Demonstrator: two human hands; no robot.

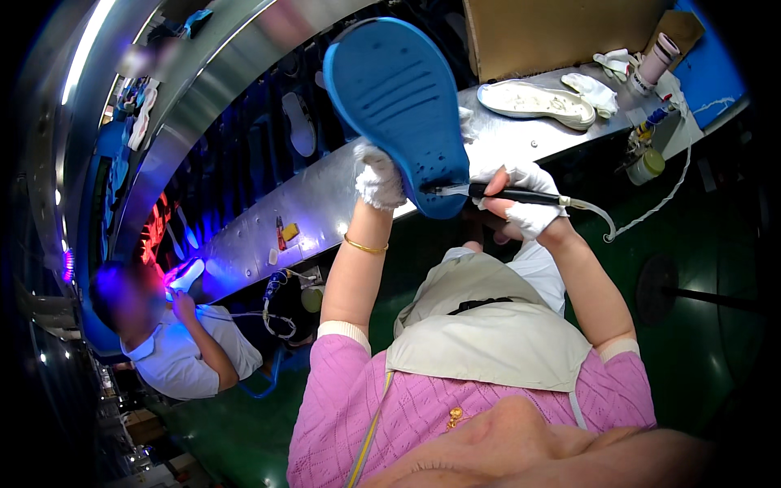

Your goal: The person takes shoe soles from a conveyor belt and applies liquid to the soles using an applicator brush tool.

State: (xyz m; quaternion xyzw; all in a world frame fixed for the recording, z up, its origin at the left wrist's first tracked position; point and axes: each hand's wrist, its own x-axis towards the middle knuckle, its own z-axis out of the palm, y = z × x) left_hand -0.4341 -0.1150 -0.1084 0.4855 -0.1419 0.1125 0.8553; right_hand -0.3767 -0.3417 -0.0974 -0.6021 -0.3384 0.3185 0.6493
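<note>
One blue shoe sole (399,93) held up near metal bench (317,193), wide end away from wearer. Left hand (379,176), white-gloved, grasps it at the narrowed left edge; wide end extends beyond grip, heel end nearer the body. Right hand (530,213), partly gloved, grips black-handled tool (533,196), tip at heel section. White tube (598,211) trails off tool's rear end.

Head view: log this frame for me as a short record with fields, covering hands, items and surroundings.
Left hand: white-gloved, holding blue sole
Right hand: white-gloved, fingertips bare, gripping black-handled tool
Tool tip: at sole's narrower end
Bench: metal; white sole lying on it
Nearby: seated co-worker, white shirt, left
</note>
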